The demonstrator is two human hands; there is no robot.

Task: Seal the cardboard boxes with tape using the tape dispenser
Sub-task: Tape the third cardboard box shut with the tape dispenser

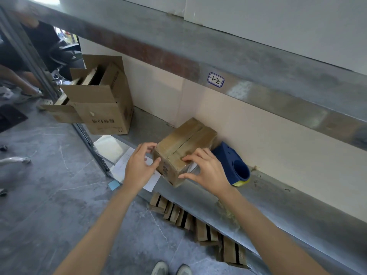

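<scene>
We note the small cardboard box (184, 139) on the lower shelf (278, 201), close to the wall, flaps closed, with a seam running along its top. Left grip (139, 167): fingers curled over the box's left top edge, thumb on the near face. Right grip (208, 171): fingers bent onto the top by the seam, thumb on the near right edge. Both hold the box. The blue tape dispenser (232, 163) lies on the shelf just right of the box; whether they touch we cannot tell. A large open carton (103, 108) stands well to the left. A white sheet (123, 165) lies beneath the left grip.
</scene>
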